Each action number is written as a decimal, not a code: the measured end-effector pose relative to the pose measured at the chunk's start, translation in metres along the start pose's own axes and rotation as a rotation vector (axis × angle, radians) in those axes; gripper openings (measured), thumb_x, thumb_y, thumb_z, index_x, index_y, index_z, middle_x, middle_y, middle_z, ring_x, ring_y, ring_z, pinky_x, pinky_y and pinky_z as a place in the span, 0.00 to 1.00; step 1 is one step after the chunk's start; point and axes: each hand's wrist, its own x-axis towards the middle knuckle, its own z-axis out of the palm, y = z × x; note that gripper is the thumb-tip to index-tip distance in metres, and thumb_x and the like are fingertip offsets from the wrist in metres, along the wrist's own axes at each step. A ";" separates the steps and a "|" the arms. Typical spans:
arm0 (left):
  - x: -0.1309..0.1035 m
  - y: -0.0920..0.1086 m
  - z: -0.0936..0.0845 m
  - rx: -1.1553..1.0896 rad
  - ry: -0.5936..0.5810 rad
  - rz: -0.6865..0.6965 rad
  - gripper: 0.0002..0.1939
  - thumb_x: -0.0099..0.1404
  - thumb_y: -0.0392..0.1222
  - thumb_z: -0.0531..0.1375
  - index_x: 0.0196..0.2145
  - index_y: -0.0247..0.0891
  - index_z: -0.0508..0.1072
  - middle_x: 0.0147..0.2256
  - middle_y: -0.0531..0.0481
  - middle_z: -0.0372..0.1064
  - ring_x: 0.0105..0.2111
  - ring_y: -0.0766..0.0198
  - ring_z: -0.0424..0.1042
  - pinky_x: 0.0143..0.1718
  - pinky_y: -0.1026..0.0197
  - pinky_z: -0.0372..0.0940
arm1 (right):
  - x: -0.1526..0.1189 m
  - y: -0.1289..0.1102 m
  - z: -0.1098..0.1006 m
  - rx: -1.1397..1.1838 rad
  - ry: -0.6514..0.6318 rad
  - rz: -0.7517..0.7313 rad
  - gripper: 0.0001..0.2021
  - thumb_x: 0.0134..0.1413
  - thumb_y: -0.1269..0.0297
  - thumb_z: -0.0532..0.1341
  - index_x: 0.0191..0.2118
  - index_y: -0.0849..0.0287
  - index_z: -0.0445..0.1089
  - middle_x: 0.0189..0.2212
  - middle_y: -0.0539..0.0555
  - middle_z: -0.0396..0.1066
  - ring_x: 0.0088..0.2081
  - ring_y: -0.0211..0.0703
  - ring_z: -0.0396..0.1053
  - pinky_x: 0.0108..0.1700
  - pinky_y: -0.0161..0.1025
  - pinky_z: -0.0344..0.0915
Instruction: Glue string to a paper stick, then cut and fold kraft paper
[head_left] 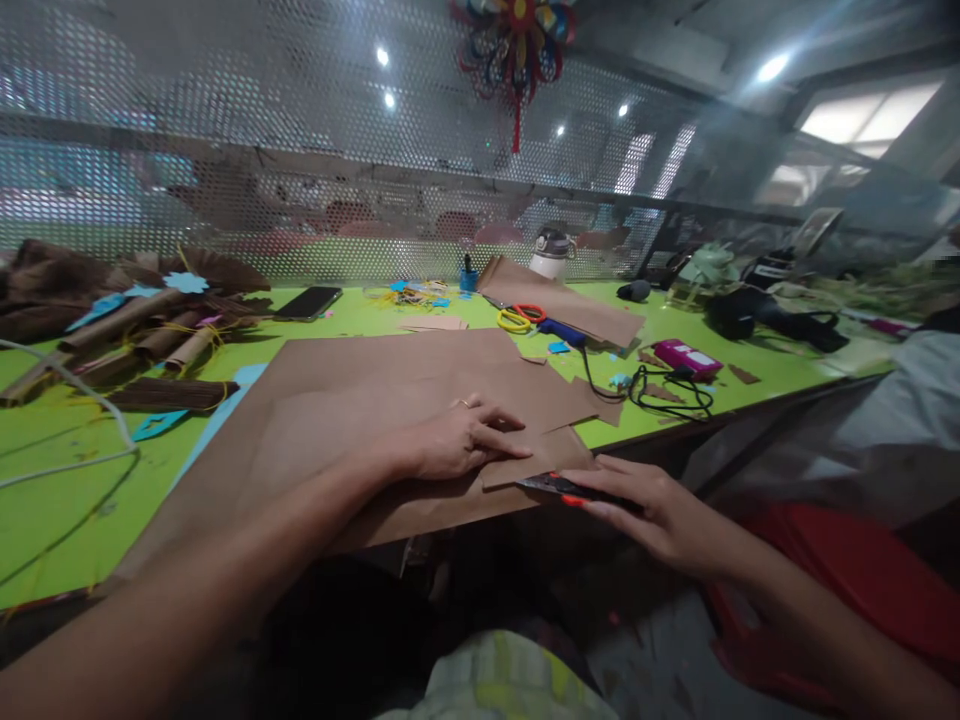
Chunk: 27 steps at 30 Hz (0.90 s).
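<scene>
A large sheet of brown kraft paper (360, 400) lies on the green table and hangs slightly over its front edge. My left hand (469, 440) rests flat on the paper, fingers spread, with a ring on one finger. In my right hand (652, 505), at the paper's front right edge, is a black utility knife (600, 494) with red parts. Its pointed grey blade touches the paper, where a narrow strip or flap stands apart along the edge. The fingers partly hide the knife's handle.
Scissors (521, 318), a blue-handled tool with a black cord (645, 385) and a pink box (686, 358) lie beyond the paper. A phone (309, 303) and brown paper rolls (161, 340) are at left. A red stool (840, 590) stands at right.
</scene>
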 end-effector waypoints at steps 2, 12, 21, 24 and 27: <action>0.000 0.000 0.000 0.001 -0.002 -0.013 0.18 0.71 0.41 0.49 0.53 0.55 0.71 0.58 0.48 0.62 0.54 0.56 0.60 0.57 0.49 0.51 | -0.006 0.000 0.001 -0.008 -0.001 0.021 0.18 0.65 0.63 0.53 0.59 0.52 0.65 0.44 0.57 0.72 0.45 0.43 0.71 0.47 0.38 0.67; 0.000 0.002 0.000 0.000 0.020 -0.033 0.17 0.71 0.45 0.49 0.53 0.55 0.72 0.57 0.48 0.64 0.52 0.56 0.61 0.56 0.49 0.54 | 0.005 -0.004 0.004 0.008 0.016 -0.025 0.18 0.65 0.63 0.54 0.59 0.52 0.65 0.47 0.58 0.72 0.49 0.45 0.70 0.50 0.40 0.67; 0.001 0.001 0.001 0.028 0.016 0.009 0.18 0.70 0.39 0.50 0.53 0.51 0.72 0.57 0.46 0.63 0.55 0.58 0.60 0.58 0.50 0.51 | -0.006 -0.006 0.006 -0.001 0.012 0.015 0.18 0.65 0.63 0.53 0.59 0.51 0.64 0.46 0.58 0.70 0.48 0.44 0.69 0.49 0.39 0.66; 0.000 0.001 0.001 0.040 0.016 0.001 0.18 0.70 0.40 0.50 0.53 0.53 0.71 0.57 0.47 0.64 0.54 0.57 0.61 0.57 0.49 0.52 | 0.002 -0.007 0.006 0.020 -0.010 -0.001 0.18 0.65 0.63 0.53 0.59 0.51 0.64 0.46 0.58 0.71 0.48 0.45 0.69 0.49 0.40 0.66; -0.001 0.004 0.000 0.042 0.013 -0.012 0.18 0.70 0.40 0.50 0.53 0.53 0.71 0.57 0.48 0.64 0.53 0.57 0.61 0.57 0.49 0.53 | 0.003 -0.008 0.007 0.045 -0.030 -0.007 0.18 0.65 0.63 0.53 0.59 0.53 0.64 0.46 0.59 0.70 0.47 0.44 0.69 0.49 0.40 0.66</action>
